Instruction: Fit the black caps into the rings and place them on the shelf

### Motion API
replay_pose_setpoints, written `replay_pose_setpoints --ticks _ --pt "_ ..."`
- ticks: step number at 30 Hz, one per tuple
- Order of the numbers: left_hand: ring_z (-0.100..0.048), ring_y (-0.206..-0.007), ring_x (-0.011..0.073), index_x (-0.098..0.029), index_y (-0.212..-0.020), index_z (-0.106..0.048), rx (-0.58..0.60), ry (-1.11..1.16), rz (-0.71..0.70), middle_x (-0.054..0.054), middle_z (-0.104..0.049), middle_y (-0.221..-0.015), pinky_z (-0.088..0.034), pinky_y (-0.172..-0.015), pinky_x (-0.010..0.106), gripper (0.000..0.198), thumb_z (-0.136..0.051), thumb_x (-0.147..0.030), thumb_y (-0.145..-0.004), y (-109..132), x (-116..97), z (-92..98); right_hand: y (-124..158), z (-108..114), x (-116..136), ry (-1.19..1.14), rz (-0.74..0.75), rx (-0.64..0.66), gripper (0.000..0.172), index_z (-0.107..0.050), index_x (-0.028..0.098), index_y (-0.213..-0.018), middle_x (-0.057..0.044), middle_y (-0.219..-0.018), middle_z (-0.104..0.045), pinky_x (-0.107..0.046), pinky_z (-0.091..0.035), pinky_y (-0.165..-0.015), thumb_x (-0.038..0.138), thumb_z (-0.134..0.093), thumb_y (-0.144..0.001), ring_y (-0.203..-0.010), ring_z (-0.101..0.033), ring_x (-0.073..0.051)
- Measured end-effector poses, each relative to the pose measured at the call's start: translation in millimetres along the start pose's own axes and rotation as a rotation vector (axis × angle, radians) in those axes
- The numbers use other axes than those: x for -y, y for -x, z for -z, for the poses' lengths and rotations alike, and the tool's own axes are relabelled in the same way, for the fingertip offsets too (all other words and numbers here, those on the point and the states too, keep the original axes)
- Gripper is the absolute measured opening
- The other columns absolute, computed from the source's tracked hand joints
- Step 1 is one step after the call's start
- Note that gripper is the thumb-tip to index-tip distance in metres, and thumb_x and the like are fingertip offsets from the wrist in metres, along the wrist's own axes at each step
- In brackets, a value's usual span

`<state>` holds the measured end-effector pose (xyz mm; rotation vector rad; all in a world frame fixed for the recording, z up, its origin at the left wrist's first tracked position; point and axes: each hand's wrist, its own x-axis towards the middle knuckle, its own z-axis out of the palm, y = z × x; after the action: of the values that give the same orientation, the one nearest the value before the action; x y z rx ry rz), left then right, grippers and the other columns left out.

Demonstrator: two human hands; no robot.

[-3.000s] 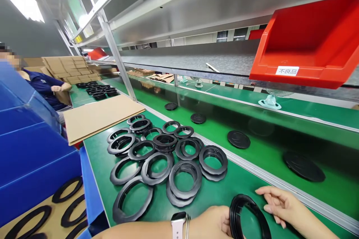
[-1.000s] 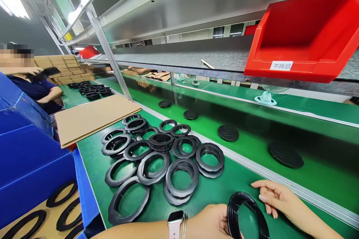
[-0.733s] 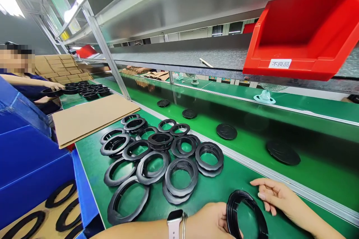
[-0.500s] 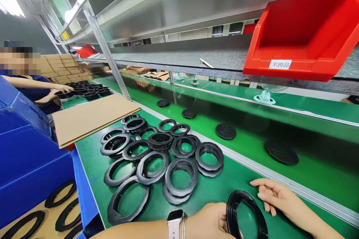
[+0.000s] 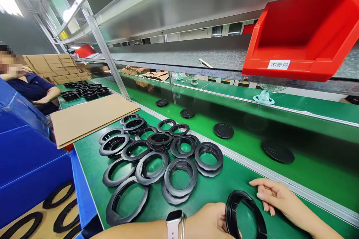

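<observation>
A black plastic ring (image 5: 232, 214) is tilted up on edge at the bottom, gripped along its left side by my left hand (image 5: 211, 214). The fingers of that hand are partly hidden behind the ring. To the right of it, apart from the ring, my right hand (image 5: 276, 196) hovers over the green table (image 5: 224, 183) with loosely stretched fingers and nothing in them. Several more black rings (image 5: 181, 179) lie on the table to the left, some stacked or overlapping.
Black discs (image 5: 277, 151) lie on a green conveyor belt (image 5: 244, 149) beyond a metal rail. A red bin (image 5: 297, 44) hangs at upper right. Cardboard sheets (image 5: 92, 115) and a blue box (image 5: 30, 157) holding rings are at left. A co-worker (image 5: 36, 89) sits beyond.
The discs on the belt have shifted slightly left. The co-worker has drawn a hand back from the far rings and raised it to the face. My hands look the same.
</observation>
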<state>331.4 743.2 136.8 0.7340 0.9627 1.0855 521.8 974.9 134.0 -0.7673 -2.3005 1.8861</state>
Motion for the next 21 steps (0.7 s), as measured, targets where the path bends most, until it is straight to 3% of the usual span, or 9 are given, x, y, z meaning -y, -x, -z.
replay_pose_setpoints --ticks 4,10,17,21 --pt "-0.070 -0.098 0.0283 -0.015 -0.099 -0.073 -0.005 -0.014 -0.012 0.008 -0.073 -0.094 -0.045 -0.106 0.056 0.067 -0.096 -0.050 -0.046 3 -6 -3.3 0 -1 2 -0.001 -0.005 0.000 0.051 -0.062 0.017 -0.122 0.001 -0.076 -0.057 -0.027 -0.051 -0.057 0.057 -0.063 -0.090 -0.058 -0.058 -0.012" --pt "-0.069 -0.097 0.0278 -0.015 -0.097 -0.072 -0.015 -0.007 -0.009 0.007 -0.070 -0.091 -0.044 -0.106 0.055 0.073 -0.094 -0.058 -0.043 3 -6 -5.0 0 -2 4 -0.003 -0.011 0.004 0.052 -0.062 0.016 -0.122 0.001 -0.076 -0.057 -0.027 -0.050 -0.056 0.057 -0.064 -0.089 -0.058 -0.058 -0.012" --pt "-0.063 -0.080 0.0160 -0.015 -0.093 -0.065 -0.060 -0.063 -0.028 0.004 -0.067 -0.090 -0.048 -0.084 0.032 0.055 -0.093 -0.043 -0.056 8 -10 -3.7 -4 -4 14 -0.028 -0.003 -0.005 0.050 -0.063 0.014 -0.121 0.001 -0.067 -0.060 -0.023 -0.047 -0.054 0.052 -0.067 -0.087 -0.053 -0.058 -0.011" --pt "-0.063 -0.081 0.0151 -0.015 -0.095 -0.065 -0.066 -0.194 -0.039 0.004 -0.069 -0.091 -0.047 -0.076 0.027 0.047 -0.087 -0.045 -0.066 11 -7 6.3 -6 -6 24 -0.112 0.032 0.004 0.054 -0.065 0.012 -0.118 0.001 -0.064 -0.063 -0.021 -0.047 -0.050 0.051 -0.073 -0.082 -0.050 -0.058 -0.010"
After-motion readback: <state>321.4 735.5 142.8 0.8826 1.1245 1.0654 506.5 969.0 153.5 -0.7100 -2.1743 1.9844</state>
